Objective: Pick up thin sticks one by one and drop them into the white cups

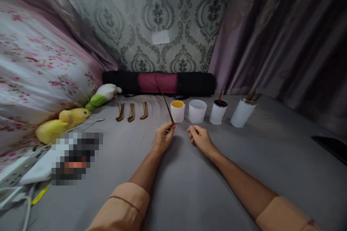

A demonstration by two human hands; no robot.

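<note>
My left hand (pixel 163 138) is closed on the lower end of a long, thin brown stick (pixel 167 107), which leans up and to the left. Just behind that hand stands a white cup with yellow contents (pixel 178 113). My right hand (pixel 200 138) rests on the grey sheet with its fingers curled in, and nothing shows in them. Beyond it are a white cup with pale contents (pixel 197 112) and a white cup with dark contents (pixel 217 114) and a brown stick standing in it. Farther right, a tilted white container (pixel 242 114) holds several brown sticks.
Three bent brown bundles (pixel 131 112) lie at the left. Plush toys (pixel 62 122), a power strip (pixel 16 173) and cables are at the left edge. A black and maroon roll (pixel 158 83) lies along the wall. A dark flat object (pixel 330 148) lies far right.
</note>
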